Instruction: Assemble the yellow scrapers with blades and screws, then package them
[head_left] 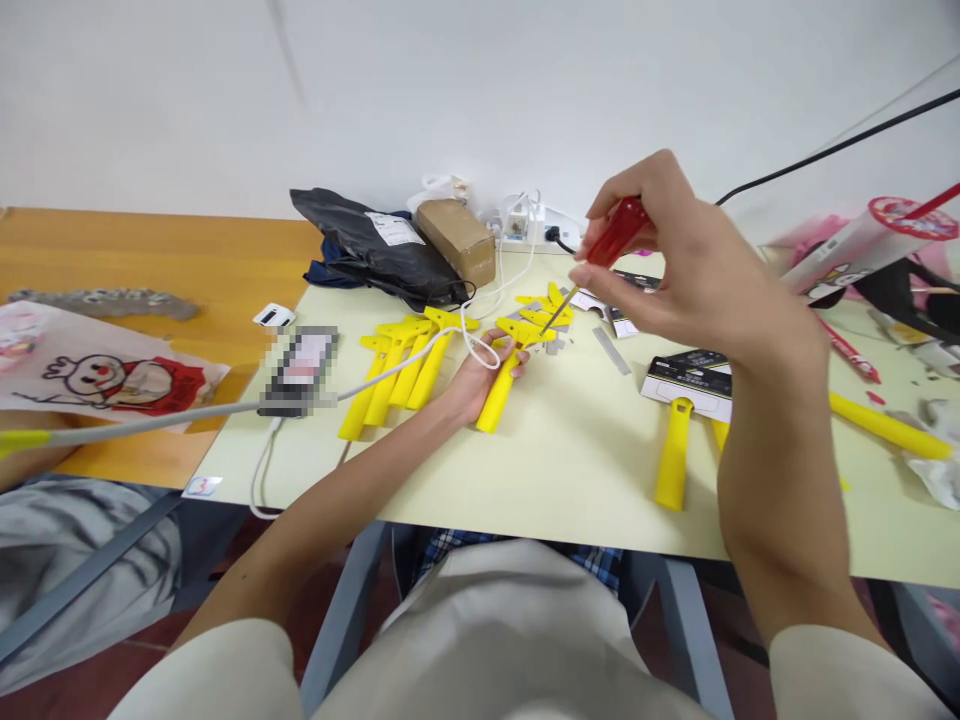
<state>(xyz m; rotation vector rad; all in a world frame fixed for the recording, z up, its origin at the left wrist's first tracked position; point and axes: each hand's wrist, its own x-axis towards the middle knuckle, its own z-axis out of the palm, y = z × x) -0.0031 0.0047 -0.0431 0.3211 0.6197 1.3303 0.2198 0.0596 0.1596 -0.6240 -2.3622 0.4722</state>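
My left hand (480,382) is closed around a yellow scraper handle (498,396), its wide head pointing away from me. A red-handled screwdriver (618,232) is gripped in the fingers of my right hand (686,255), raised above the table. Its shaft slants down to the left, and the tip meets the head of the yellow scraper handle. Left of my left hand lie several more yellow scraper handles (384,385) side by side. Just beyond the held one are loose yellow head pieces (551,300) and small grey metal bits. A flat metal blade (612,351) lies to their right.
A white cable (390,373) crosses in front of my left hand to a phone (301,370). Behind are a black plastic bag (382,250), a cardboard box (457,240) and a power strip (559,228). Packaged scrapers (676,455) and a tall cup (847,250) stand right.
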